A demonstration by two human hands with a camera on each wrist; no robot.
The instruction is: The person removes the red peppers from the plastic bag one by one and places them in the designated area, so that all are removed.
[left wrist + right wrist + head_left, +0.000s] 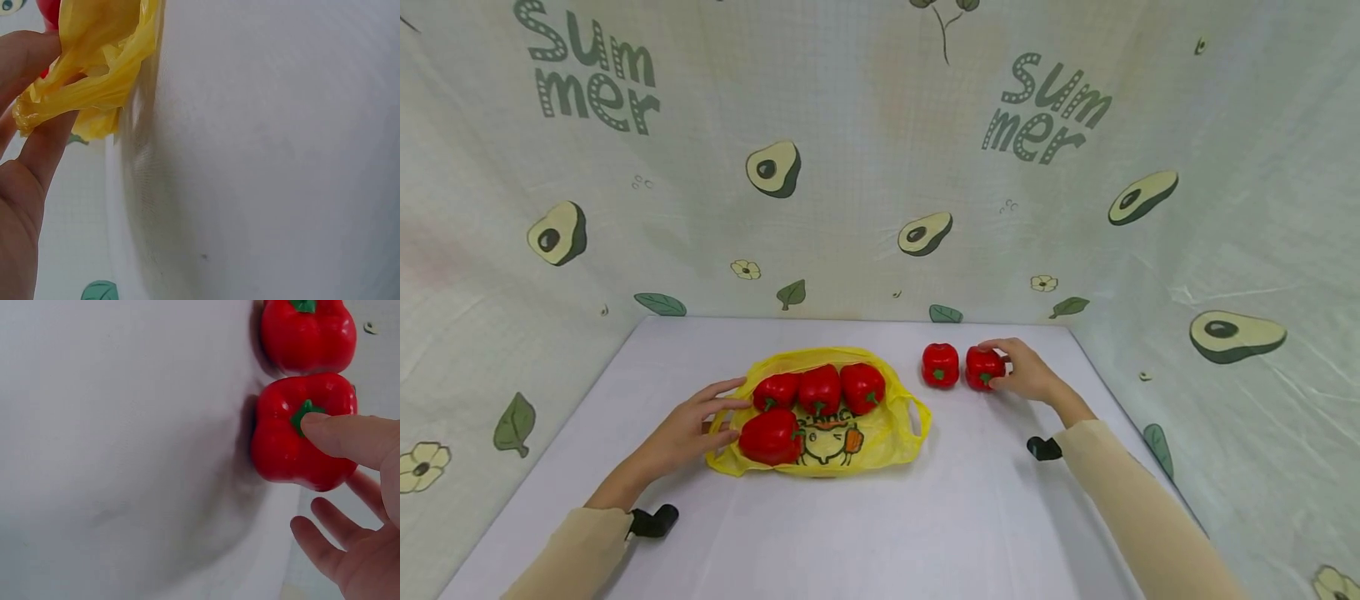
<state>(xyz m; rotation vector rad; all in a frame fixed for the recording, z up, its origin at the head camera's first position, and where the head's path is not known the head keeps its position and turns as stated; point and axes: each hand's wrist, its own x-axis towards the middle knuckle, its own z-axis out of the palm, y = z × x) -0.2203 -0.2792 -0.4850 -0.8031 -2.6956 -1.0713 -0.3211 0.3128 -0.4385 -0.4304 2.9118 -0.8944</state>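
Observation:
A yellow plastic bag (880, 446) lies flat on the table, with a cartoon print. Three red bell peppers (820, 390) sit in a row along its back part, and a larger red bell pepper (771, 437) lies at its front left. At the bag's left end is my left hand (688, 429), fingers spread and mostly straight; in the left wrist view, the bag's handle (81, 97) drapes across a finger. My right hand (1026, 371) grips a red bell pepper (281, 450), thumb (340, 434) on its green stem and fingers behind.
Just left of the gripped pepper stands another red bell pepper (940, 365). The white-covered table (865, 542) meets a hanging cloth (850, 250) with avocado prints at the back and sides. Black wrist mounts (655, 521) stick out from both sleeves.

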